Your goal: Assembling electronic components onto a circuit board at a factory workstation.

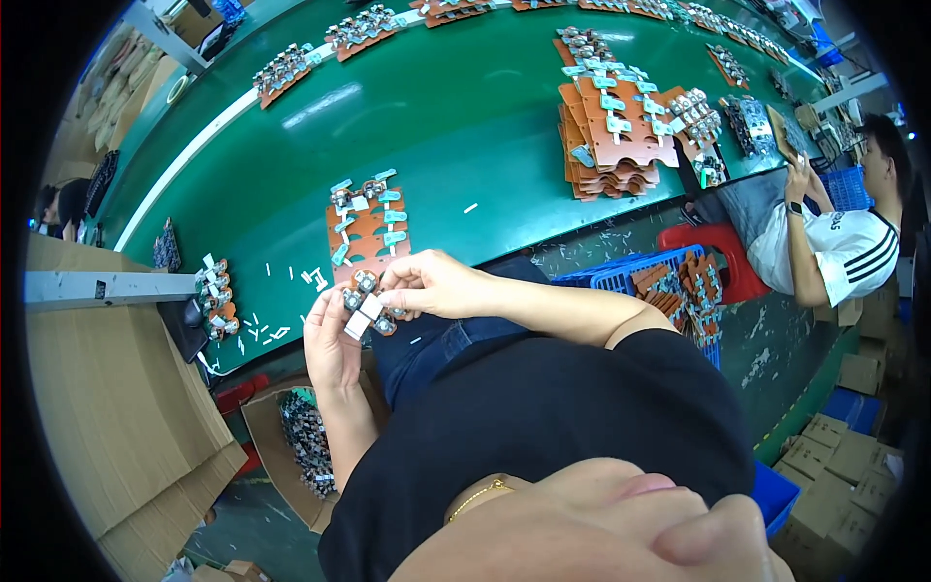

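Note:
My left hand [330, 344] and my right hand [432, 284] together hold a small white strip with several round metal parts [367, 303] fixed along it, just off the near edge of the green conveyor belt [465, 116]. On the belt right behind my hands lies an orange-brown circuit panel [366, 228] carrying white strips and metal parts. My left palm faces up under the strip. My right fingers pinch its upper end.
A stack of orange-brown panels [616, 136] sits at the belt's right. More small panels [215, 296] lie at the left edge and along the far side. White scraps [262, 330] litter the belt. A cardboard box of parts [305, 441] stands below. Another person [834, 233] sits at right, by a blue crate [669, 281].

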